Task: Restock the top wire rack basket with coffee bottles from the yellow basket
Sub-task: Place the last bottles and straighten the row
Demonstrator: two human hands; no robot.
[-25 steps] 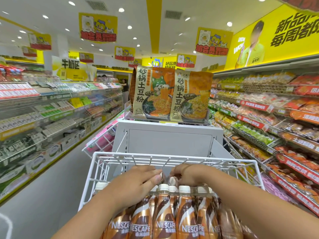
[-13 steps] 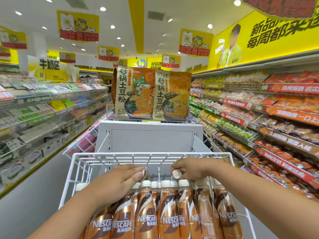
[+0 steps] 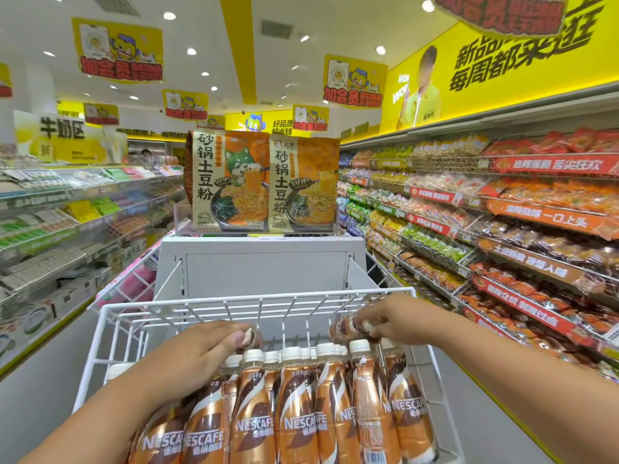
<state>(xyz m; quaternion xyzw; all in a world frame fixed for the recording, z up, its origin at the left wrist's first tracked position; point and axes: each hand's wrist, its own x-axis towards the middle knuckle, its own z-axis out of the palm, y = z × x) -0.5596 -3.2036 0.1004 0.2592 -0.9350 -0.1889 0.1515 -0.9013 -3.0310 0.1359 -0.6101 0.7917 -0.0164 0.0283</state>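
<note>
A white wire rack basket (image 3: 254, 301) holds several upright brown Nescafé coffee bottles (image 3: 294, 406) with white caps along its near side. My left hand (image 3: 201, 349) grips a bottle (image 3: 250, 338) at its cap, low in the basket's middle. My right hand (image 3: 395, 318) holds another coffee bottle (image 3: 345, 326) tilted on its side, lifted above the standing row at the basket's right. The far part of the basket shows bare wire. The yellow basket is out of view.
Behind the basket stands a grey display unit (image 3: 264, 262) topped with two noodle packs (image 3: 264, 185). Snack shelves (image 3: 502, 229) line the right aisle, and boxed goods shelves (image 3: 67, 222) line the left. Grey floor (image 3: 43, 380) runs on both sides.
My right hand has moved right and up, carrying a bottle now tipped sideways. My left hand stays near the middle on its bottle. The view has tilted down slightly.
</note>
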